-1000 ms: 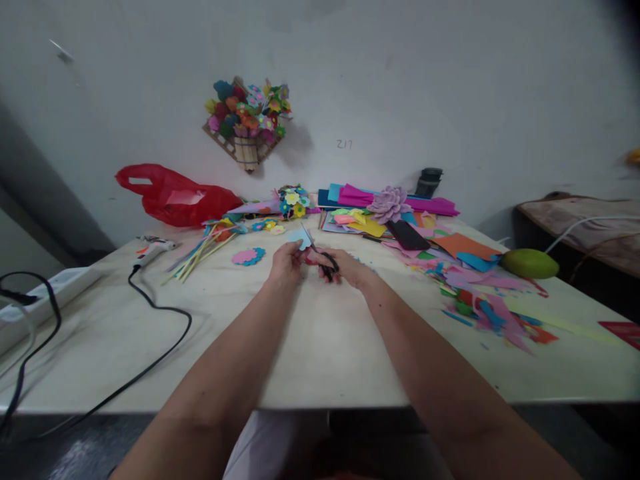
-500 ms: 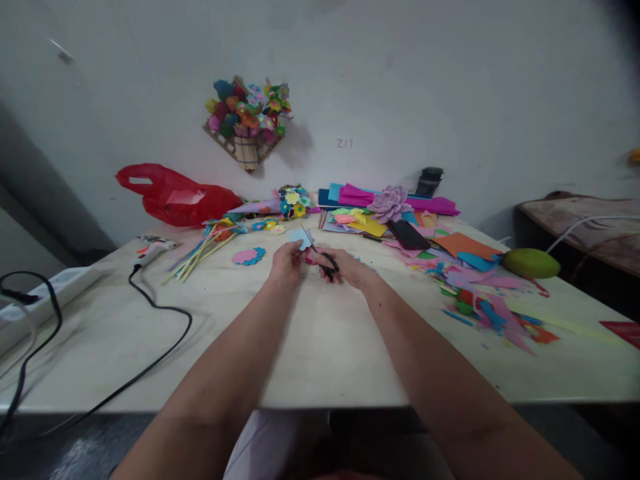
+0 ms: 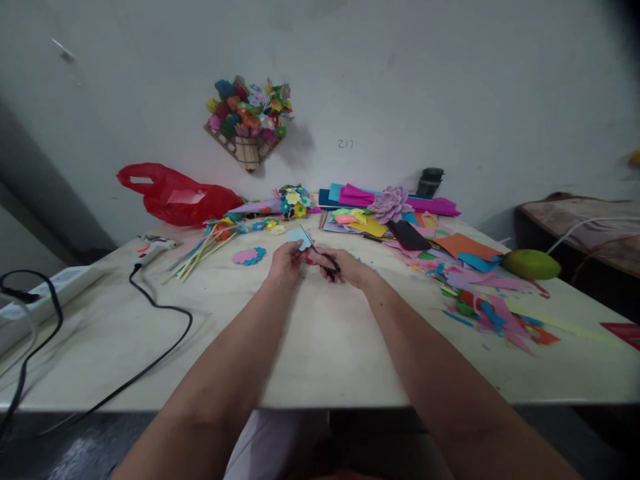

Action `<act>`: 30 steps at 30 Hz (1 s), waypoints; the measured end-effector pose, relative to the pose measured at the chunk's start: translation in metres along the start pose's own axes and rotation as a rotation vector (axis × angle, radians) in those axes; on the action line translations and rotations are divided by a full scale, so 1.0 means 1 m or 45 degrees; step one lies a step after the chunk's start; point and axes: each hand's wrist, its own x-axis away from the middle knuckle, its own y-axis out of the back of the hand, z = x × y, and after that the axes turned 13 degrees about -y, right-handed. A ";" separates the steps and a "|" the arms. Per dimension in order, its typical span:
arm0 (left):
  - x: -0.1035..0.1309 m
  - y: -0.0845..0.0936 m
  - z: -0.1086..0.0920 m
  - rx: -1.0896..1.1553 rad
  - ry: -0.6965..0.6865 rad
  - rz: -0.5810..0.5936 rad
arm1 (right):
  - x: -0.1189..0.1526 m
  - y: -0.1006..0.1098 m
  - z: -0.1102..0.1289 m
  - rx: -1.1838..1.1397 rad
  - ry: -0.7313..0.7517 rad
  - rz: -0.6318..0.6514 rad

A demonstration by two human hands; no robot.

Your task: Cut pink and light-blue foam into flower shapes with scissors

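Above the middle of the table, my left hand (image 3: 287, 261) is closed on a small light blue piece of paper or foam (image 3: 297, 236). My right hand (image 3: 346, 265) grips a pair of scissors (image 3: 332, 265) by the dark handles, the blades pointing up and left against the blue piece. Something pinkish-red (image 3: 311, 256) shows between the two hands; what it is I cannot make out. Left of my left hand lie scalloped pink and blue cut-outs (image 3: 246, 256), one overlapping the other.
A glue gun (image 3: 154, 251) with a black cord lies at left, near a power strip (image 3: 45, 300). Behind are a red plastic bag (image 3: 175, 197), thin sticks (image 3: 200, 252) and craft flowers (image 3: 294, 200). On the right are a phone (image 3: 408, 235), coloured scraps (image 3: 493, 310) and a green fruit (image 3: 531, 263).
Almost nothing differs. Both hands, the scissors and the blue piece stay in nearly the same place, with only a very slight shift of the view.
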 end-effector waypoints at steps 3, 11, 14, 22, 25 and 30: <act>0.000 0.000 -0.002 -0.012 0.010 0.015 | 0.000 0.000 0.000 -0.001 -0.007 0.000; -0.002 0.003 -0.004 -0.035 0.011 0.045 | 0.002 0.000 0.003 0.010 -0.044 -0.021; -0.003 0.004 -0.004 -0.051 -0.003 0.068 | 0.001 0.000 0.002 0.020 -0.038 -0.017; -0.007 0.007 -0.002 -0.053 -0.008 0.052 | -0.002 0.002 -0.002 0.007 -0.023 -0.016; -0.007 0.007 -0.002 -0.060 0.007 0.039 | -0.003 0.003 -0.003 0.022 -0.007 -0.004; -0.007 0.007 -0.002 -0.055 0.023 0.037 | -0.005 0.004 -0.005 0.042 0.002 -0.025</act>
